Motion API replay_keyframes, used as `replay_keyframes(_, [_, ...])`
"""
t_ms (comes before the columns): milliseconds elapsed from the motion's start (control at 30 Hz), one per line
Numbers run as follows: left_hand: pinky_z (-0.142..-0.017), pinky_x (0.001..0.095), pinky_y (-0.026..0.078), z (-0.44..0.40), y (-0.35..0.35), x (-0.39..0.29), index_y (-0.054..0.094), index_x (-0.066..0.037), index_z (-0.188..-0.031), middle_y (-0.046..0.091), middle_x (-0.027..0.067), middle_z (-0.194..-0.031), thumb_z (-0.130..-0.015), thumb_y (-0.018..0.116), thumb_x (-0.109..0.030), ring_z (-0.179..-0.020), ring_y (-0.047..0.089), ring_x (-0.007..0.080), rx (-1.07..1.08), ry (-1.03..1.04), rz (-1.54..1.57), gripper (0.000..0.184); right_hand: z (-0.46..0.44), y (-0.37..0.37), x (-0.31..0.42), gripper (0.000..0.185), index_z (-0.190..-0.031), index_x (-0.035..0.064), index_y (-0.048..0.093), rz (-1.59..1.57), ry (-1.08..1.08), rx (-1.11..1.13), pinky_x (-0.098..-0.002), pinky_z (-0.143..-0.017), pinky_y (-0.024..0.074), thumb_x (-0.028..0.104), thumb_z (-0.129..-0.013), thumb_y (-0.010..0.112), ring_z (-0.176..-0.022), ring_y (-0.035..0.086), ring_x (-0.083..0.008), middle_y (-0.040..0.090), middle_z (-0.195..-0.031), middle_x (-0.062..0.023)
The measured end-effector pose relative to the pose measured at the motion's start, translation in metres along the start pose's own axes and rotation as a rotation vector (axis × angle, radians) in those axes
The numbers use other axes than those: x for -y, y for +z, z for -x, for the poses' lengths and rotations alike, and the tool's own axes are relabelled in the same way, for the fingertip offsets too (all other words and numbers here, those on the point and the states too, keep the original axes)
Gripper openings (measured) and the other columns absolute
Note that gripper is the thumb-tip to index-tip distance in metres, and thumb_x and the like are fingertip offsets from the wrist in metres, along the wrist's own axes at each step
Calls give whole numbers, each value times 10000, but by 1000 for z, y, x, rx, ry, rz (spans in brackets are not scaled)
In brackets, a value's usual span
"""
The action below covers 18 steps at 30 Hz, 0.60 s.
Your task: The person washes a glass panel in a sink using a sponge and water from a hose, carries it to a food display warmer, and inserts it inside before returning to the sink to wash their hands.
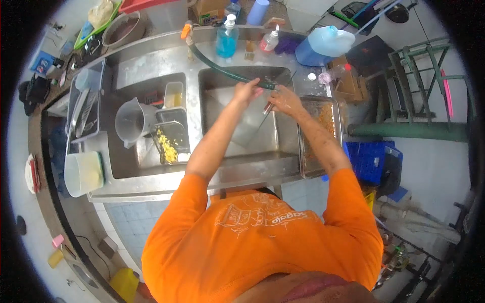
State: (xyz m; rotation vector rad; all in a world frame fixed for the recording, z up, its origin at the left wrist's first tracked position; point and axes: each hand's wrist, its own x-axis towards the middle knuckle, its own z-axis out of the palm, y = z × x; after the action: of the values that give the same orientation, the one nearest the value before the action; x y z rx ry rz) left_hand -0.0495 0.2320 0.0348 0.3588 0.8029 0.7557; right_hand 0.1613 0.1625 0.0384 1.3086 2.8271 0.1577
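Over the right basin of the steel sink [293, 144], my left hand [246, 92] is closed on a green hose [222, 73] near its free end. The hose runs from an orange-handled tap [187, 31] at the back. My right hand [286, 101] is beside the hose end, its fingers closed on a thin tool with a reddish-brown handle [268, 107]. A narrow part of the tool points down into the basin; its exact kind is unclear. To the right of this basin lies a metal baking tray [303, 151] with brown residue on it.
The left basin holds a clear jug [132, 121], a small tub [174, 94] and a metal pan [183, 132] with yellow pieces. Behind stand a blue soap bottle [227, 40], a pump bottle [270, 40] and a large blue-liquid jug [321, 46]. A utensil bin [91, 108] is left.
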Motion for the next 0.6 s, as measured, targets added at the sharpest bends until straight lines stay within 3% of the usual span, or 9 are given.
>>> replay_keyframes(133, [-787,296,589,32,22,-32,547,54,-1062,590,144,-986,-901,680,-141,-836,643,212,18,-52,49,286,-8,-8,11,294,-904,135,650,-94,20,48,-406,-890,455,378,-751,712,-934,607,-249,639,-858,-35])
replay_keyframes(233, [-789,289,594,38,32,-49,538,45,-1076,589,141,-962,-918,658,-141,-839,643,206,71,-88,60,271,-17,8,18,304,-860,127,640,-254,-18,-160,-399,-854,458,406,-760,707,-902,598,-261,637,-848,-46])
replay_keyframes(333, [-788,287,600,42,41,-60,520,40,-1078,589,143,-944,-937,630,-134,-832,644,207,77,-116,101,249,-28,14,30,320,-844,121,631,-206,24,-293,-397,-818,468,427,-776,702,-854,608,-280,636,-836,-59])
replay_keyframes(433, [-784,291,607,42,49,-66,494,34,-1072,586,149,-941,-951,603,-126,-832,644,215,73,-133,162,228,-30,-7,45,364,-854,99,633,-293,190,-39,-418,-745,499,447,-775,705,-810,639,-304,642,-845,-77])
replay_keyframes(600, [-783,296,611,39,52,-68,445,38,-1080,575,164,-970,-962,580,-120,-861,642,233,101,-143,183,240,-29,-4,57,435,-891,70,638,-328,301,-94,-443,-650,523,491,-792,684,-766,663,-330,650,-878,-89])
